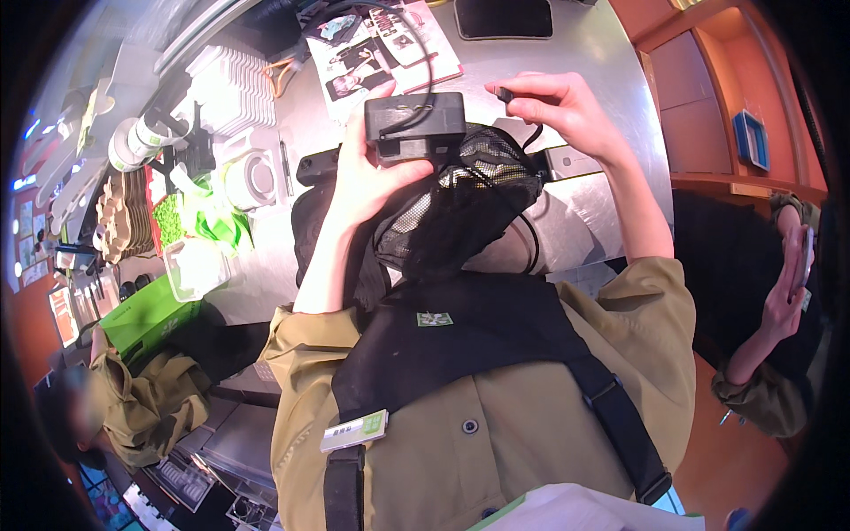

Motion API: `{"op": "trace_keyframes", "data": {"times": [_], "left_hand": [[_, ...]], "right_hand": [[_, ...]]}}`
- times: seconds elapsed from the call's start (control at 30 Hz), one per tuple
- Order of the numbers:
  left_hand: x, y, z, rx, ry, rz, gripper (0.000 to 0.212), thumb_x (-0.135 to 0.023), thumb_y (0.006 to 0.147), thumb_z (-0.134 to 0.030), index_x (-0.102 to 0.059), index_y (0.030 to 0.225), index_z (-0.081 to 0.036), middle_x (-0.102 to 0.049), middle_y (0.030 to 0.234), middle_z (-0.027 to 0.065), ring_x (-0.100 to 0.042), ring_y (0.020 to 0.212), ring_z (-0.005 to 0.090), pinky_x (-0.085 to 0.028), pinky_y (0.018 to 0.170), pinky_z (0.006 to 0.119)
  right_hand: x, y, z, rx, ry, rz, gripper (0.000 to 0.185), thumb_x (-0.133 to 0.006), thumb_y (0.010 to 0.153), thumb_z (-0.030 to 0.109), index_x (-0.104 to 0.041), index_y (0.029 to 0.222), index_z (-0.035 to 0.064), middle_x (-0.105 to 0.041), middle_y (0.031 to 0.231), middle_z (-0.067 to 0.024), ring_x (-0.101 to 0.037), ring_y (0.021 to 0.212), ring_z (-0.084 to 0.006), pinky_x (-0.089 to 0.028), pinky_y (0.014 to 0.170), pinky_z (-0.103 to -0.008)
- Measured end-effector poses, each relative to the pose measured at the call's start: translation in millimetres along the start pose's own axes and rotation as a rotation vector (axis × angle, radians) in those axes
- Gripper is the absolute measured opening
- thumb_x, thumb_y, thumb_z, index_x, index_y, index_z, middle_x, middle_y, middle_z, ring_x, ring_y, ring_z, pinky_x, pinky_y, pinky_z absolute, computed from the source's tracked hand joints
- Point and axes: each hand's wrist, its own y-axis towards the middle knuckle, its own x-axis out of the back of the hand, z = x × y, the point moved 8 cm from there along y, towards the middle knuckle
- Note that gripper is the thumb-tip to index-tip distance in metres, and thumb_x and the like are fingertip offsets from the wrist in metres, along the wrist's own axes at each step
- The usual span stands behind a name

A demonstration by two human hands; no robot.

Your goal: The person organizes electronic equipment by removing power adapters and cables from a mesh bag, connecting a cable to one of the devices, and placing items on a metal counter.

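Note:
My left hand [368, 172] grips a black box-shaped device [416, 118] with a black cable looped over its front. Between the thumb and fingers of my right hand [558, 106] is a small black cable plug [505, 94], held apart from the box. Below both hands, a black mesh bag [485, 172] lies on the steel counter [578, 60]. A grey box-like device [572, 163] sits under my right wrist, near a black cable. Printed magazines [382, 53] lie beyond the black box, and a dark-screened tablet or phone [503, 18] is at the far edge.
White stacked trays [232, 86], a clear plastic container [194, 269] and green packaging [212, 216] stand on the left. A co-worker holds a green box [149, 315] at lower left. Another person at right holds a phone [805, 255]. Orange shelving [720, 119] rises beyond the counter.

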Motion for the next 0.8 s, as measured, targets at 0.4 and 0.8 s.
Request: {"op": "trace_keyframes", "data": {"times": [0.4, 0.8], "left_hand": [[3, 26, -3, 0.017, 0.146, 0.246, 0.093, -0.074, 0.059, -0.031, -0.025, 0.135, -0.007, -0.048, 0.116, 0.012, -0.045, 0.106, 0.0196, -0.033, 0.093, 0.03], [11, 22, 67, 0.427, -0.048, 0.2, 0.045, -0.044, 0.09, -0.034, -0.042, 0.122, -0.002, -0.048, 0.119, 0.0124, -0.048, 0.108, 0.0202, -0.037, 0.093, 0.032]], "right_hand": [[-7, -9, -1, 0.222, -0.348, -0.042, 0.026, -0.052, 0.083, 0.01, -0.057, 0.107, 0.0018, -0.057, 0.084, -0.0075, -0.053, 0.075, -0.0164, -0.042, 0.069, -0.0256], [-32, -7, -20, -0.022, 0.156, 0.126, 0.022, -0.044, 0.089, 0.017, -0.057, 0.099, 0.0023, -0.059, 0.09, -0.0034, -0.05, 0.073, -0.0065, -0.039, 0.061, -0.0194]]}}
